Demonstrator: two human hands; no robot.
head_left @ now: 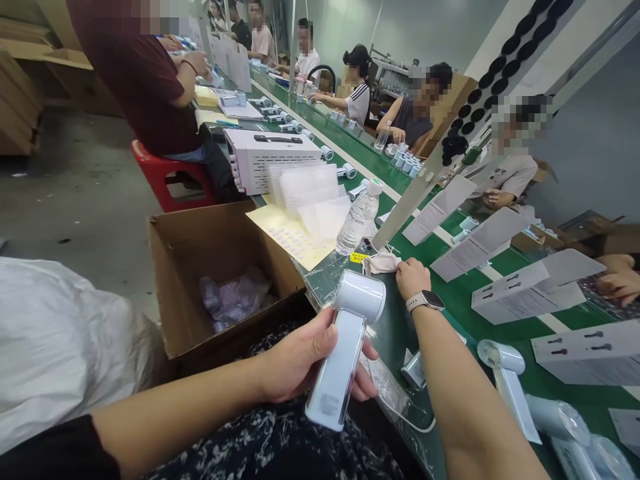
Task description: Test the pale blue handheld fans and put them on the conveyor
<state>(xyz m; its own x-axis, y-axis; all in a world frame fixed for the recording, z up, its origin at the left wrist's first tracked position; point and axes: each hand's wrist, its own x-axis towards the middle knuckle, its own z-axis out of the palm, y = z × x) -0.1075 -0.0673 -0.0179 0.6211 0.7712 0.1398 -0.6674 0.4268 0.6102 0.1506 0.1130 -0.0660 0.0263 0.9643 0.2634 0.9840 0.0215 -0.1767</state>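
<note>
- Pale-blue device (340,360) leans head-up above the lap (225,447), the left hand (305,357) wrapped round it
- Right hand (414,279) touches crumpled cloth (381,264); I can't tell if it grips
- Best steady the device without squeezing

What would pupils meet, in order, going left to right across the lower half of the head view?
White sack → cardboard box → held light-blue device → wearer's right hand → co-worker's hand.
</note>
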